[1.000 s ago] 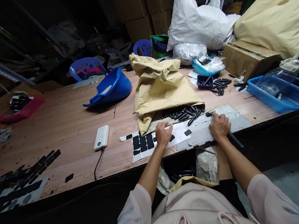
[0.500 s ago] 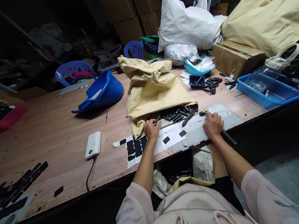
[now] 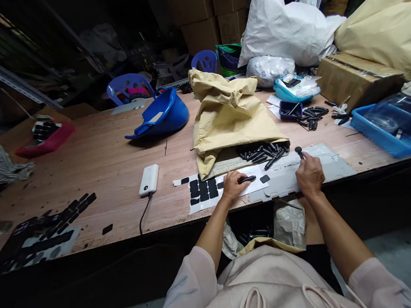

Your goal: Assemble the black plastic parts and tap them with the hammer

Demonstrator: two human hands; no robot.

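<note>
My left hand [image 3: 232, 186] is closed on a slim black stick-shaped part [image 3: 247, 180], held just above a white backing sheet [image 3: 225, 191] with black adhesive pads [image 3: 203, 191]. My right hand [image 3: 309, 174] is closed round a thin black tool [image 3: 299, 151] whose round tip points up and away, over a grey flat card [image 3: 290, 176]. Between and beyond the hands lies a heap of black stick parts [image 3: 265, 151] spilling from a tan paper sack [image 3: 230, 116].
A white power bank [image 3: 149, 179] with a cable lies left of the sheet. A blue helmet-like bowl [image 3: 163, 117], a red tray [image 3: 47, 138], blue trays [image 3: 386, 126], a cardboard box [image 3: 356, 79] and sacks crowd the table's back. An open bag of black parts [image 3: 257, 234] sits below the table edge.
My left hand went to the heap, took a black stick part and came back over the white sheet. My right hand tilted its black tool upward.
</note>
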